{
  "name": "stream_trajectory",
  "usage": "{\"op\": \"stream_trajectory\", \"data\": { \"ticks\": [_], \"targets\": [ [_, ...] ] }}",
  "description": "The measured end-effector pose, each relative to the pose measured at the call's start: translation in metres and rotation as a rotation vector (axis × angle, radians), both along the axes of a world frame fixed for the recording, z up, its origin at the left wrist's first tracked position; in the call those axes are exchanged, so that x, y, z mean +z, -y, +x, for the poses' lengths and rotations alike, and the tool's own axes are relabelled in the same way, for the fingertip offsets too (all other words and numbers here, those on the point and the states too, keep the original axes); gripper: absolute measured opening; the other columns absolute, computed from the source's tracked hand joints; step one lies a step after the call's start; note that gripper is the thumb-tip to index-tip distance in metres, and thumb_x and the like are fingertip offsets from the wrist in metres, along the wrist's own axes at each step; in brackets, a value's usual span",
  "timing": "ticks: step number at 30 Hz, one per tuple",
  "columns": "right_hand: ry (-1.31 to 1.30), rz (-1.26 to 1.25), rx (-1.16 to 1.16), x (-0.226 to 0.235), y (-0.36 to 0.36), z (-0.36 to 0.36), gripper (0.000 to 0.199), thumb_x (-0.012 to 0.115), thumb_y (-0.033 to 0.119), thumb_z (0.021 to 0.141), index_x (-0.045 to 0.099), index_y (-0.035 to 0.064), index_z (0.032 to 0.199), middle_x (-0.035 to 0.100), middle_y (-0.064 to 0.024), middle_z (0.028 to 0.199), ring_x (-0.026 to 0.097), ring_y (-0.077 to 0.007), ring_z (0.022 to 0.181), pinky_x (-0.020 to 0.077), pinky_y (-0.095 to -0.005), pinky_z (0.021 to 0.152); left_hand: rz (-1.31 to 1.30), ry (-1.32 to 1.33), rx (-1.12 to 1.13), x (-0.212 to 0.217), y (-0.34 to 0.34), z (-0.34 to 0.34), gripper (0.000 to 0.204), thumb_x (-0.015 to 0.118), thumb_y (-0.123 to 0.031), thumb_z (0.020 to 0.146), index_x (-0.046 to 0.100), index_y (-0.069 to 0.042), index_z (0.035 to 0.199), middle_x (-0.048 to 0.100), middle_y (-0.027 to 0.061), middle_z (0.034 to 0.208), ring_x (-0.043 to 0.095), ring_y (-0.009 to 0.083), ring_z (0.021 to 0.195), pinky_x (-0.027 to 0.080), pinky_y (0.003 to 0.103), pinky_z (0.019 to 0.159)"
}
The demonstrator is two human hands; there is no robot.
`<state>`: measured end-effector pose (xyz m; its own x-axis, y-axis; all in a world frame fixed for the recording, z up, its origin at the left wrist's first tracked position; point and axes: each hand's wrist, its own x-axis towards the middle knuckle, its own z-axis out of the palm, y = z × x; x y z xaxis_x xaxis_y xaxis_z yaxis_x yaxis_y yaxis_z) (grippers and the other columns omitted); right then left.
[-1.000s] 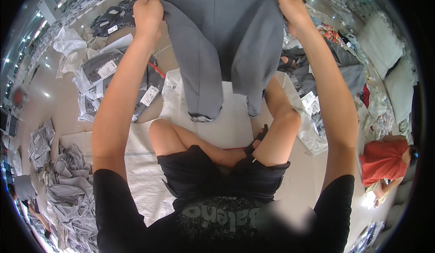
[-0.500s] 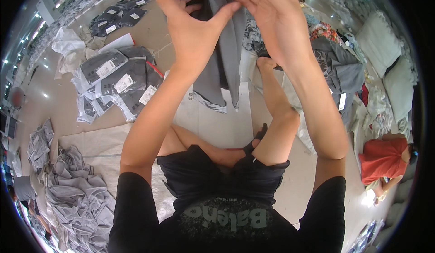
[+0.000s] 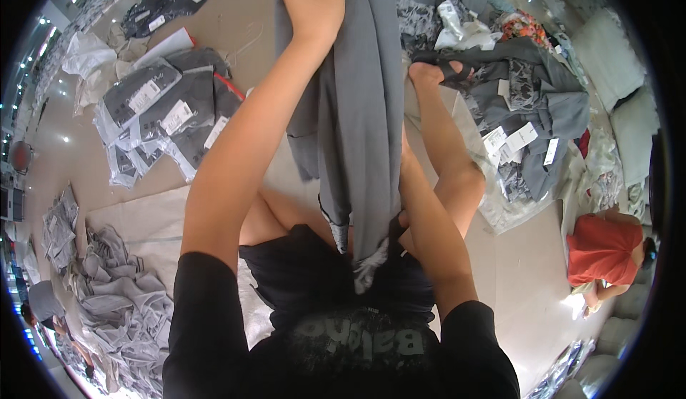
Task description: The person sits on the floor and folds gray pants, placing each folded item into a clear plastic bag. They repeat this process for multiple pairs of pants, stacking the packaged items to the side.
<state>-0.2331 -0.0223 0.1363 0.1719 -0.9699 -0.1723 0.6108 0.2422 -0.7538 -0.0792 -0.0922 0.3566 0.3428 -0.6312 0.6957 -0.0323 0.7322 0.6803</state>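
A long grey garment (image 3: 364,99) hangs in folds in front of me, down to my lap. Its lower ends show a pale, mottled pattern. My left hand (image 3: 314,6) is closed on the cloth near the top edge of the view, with some fingers cut off by that edge or tucked into the fabric. On the other side, my right forearm (image 3: 432,220) reaches up behind the garment. The right hand itself is hidden by the cloth, so its fingers do not show.
Bagged grey garments with white tags (image 3: 164,99) lie at left, dark ones (image 3: 171,2) beyond. A grey clothes heap (image 3: 121,306) sits at lower left. Tagged grey clothes (image 3: 529,113) lie at right, beside my sandalled foot. Stuffed white sacks (image 3: 607,63) and a person in red (image 3: 604,252) are farther right.
The garment has come lower and nearer, its ends now over my lap. My right hand has left the top and gone down behind the cloth. The left hand remains on it, slightly higher.
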Motion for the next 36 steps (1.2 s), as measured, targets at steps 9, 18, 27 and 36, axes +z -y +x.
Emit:
{"op": "stream_trajectory", "data": {
  "ticks": [9, 18, 27, 36],
  "targets": [
    [-0.888, -0.197, -0.052, -0.198, -0.005, -0.036, 0.079, 0.069, 0.016, 0.097, 0.031, 0.0105, 0.165, 0.045, -0.0296, 0.156, 0.048, -0.0453, 0.142, 0.0408, -0.0461, 0.117, 1.098, 0.820, -0.038, -0.343, -0.014, 0.060, 0.064, 0.060, -0.062, 0.098, 0.067, -0.001, 0.114, 0.074, 0.0201, 0.113, 0.068, 0.0394, 0.112, 0.051, 0.049, 0.096],
    [-1.520, -0.339, -0.370, -0.146, -0.050, -0.002, 0.065, 0.072, 0.010, 0.088, 0.055, 0.0153, 0.151, 0.029, -0.0259, 0.165, 0.034, -0.0484, 0.149, 0.0299, -0.0563, 0.122, 0.946, 0.805, -0.109, -0.314, -0.162, 0.023, 0.047, 0.076, -0.038, 0.094, 0.058, -0.008, 0.126, 0.072, 0.0217, 0.106, 0.068, 0.0442, 0.098, 0.053, 0.052, 0.086],
    [-1.652, -0.559, -0.302, -0.120, -0.033, 0.012, 0.064, 0.072, 0.011, 0.088, 0.054, 0.0098, 0.149, 0.034, -0.0250, 0.164, 0.033, -0.0484, 0.151, 0.0267, -0.0612, 0.123, 1.070, 0.174, -0.380, -0.323, -0.207, 0.070, 0.054, 0.075, -0.007, 0.095, 0.049, -0.005, 0.143, 0.071, 0.0113, 0.111, 0.070, 0.0211, 0.096, 0.055, 0.033, 0.087],
    [-1.700, -0.518, -0.247, -0.134, -0.032, 0.021, 0.071, 0.063, -0.001, 0.088, 0.046, 0.0116, 0.156, 0.033, -0.0249, 0.163, 0.035, -0.0476, 0.150, 0.0267, -0.0604, 0.124, 1.038, 1.216, -0.200, -0.290, -0.217, 0.052, 0.051, 0.070, -0.012, 0.095, 0.052, -0.008, 0.142, 0.070, 0.0170, 0.097, 0.071, 0.0287, 0.090, 0.054, 0.045, 0.074]
  ]
}}
